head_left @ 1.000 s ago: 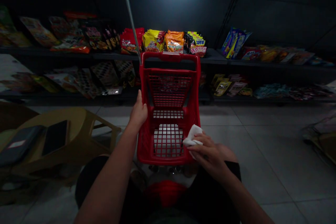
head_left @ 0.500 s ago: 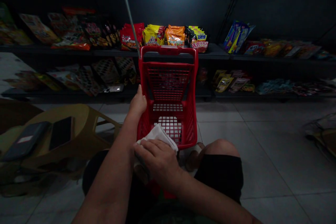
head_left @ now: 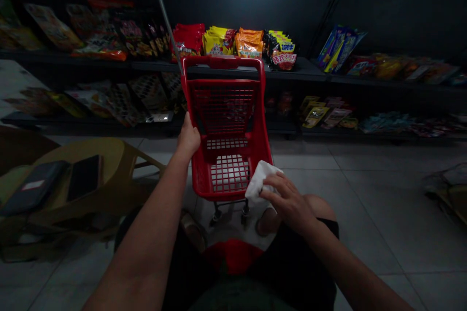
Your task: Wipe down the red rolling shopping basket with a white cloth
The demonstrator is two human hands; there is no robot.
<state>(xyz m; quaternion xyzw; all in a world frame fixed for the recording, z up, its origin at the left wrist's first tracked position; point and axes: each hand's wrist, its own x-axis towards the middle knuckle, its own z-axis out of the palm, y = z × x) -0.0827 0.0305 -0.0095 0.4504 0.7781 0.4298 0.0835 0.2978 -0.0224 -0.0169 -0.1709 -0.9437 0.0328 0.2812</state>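
A small red shopping cart with a grid basket stands upright between my knees, wheels on the tiled floor. My left hand is closed around the left side of its basket; the fingers are partly hidden behind the wall. In my right hand is a white cloth, held at the basket's front right corner. Its fingers are bent over the cloth. A thin metal pole rises from the cart's upper left.
Dark shelves with bagged snacks run behind the cart. To the left, a yellowish stool carries a dark tablet-like thing and a dark case. A red seat shows beneath me.
My right hand has carried the white cloth from the basket's front left to its front right corner. The cart has shifted slightly left and tilted a little; my left hand stays on it.
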